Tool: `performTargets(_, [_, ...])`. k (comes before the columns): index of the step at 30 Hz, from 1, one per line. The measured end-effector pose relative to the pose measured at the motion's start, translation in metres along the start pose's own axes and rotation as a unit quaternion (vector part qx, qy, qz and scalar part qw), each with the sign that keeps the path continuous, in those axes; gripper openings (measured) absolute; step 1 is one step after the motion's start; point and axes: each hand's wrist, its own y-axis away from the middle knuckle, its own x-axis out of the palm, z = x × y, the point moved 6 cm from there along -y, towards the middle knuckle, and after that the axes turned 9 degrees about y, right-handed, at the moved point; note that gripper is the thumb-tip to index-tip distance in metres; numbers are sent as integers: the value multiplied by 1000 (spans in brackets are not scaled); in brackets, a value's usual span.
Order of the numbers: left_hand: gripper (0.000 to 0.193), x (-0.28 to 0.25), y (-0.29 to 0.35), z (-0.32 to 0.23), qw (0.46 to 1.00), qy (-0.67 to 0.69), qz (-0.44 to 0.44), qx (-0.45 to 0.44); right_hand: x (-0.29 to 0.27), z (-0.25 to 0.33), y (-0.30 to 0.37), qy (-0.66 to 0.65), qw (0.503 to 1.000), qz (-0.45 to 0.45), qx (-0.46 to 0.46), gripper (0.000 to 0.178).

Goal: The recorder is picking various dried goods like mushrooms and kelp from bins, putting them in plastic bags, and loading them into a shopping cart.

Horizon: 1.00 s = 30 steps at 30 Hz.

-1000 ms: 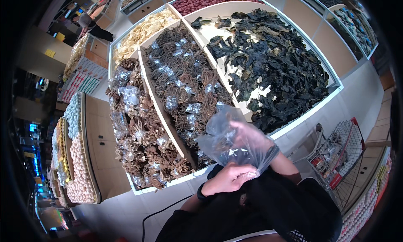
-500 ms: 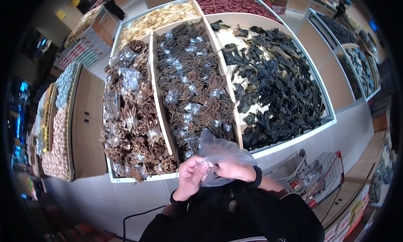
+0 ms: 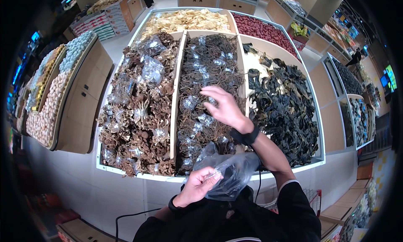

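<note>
Near the bin's front edge, my left hand pinches the rim of a clear plastic bag. The bag's mouth is spread and nothing shows inside it. My right hand reaches over the middle compartment, fingers apart and empty. Below it lie dark, stringy dried bundles, with shiny clear wrapping around many of them. Whether the fingertips touch the bundles I cannot tell.
Wooden dividers separate brown dried mushrooms on the left and black leafy dried pieces on the right. Pale dried slices and dark red dried fruit lie behind. An egg stand is left; a shopping cart stands lower right.
My right hand has left the bag and moved forward over the stringy bundles, its fingers now spread. The left hand keeps its hold, and the bag's mouth is wider. The view has shifted.
</note>
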Motion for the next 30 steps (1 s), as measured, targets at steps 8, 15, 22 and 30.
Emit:
performTargets(8, [18,-10,9,-13,999,1,-42,32,120,-18,-23,300,925,215,-86,58])
performTargets(15, [15,-8,4,-15,996,24,-81,39,65,-2,-26,269,941,198,-63,48])
performTargets(22, [13,12,-13,-15,994,36,-97,31,-50,-10,-16,-286,944,67,149,52])
performTargets(30, [13,27,-31,-21,984,39,-165,54,-112,-25,75,-732,602,45,317,33])
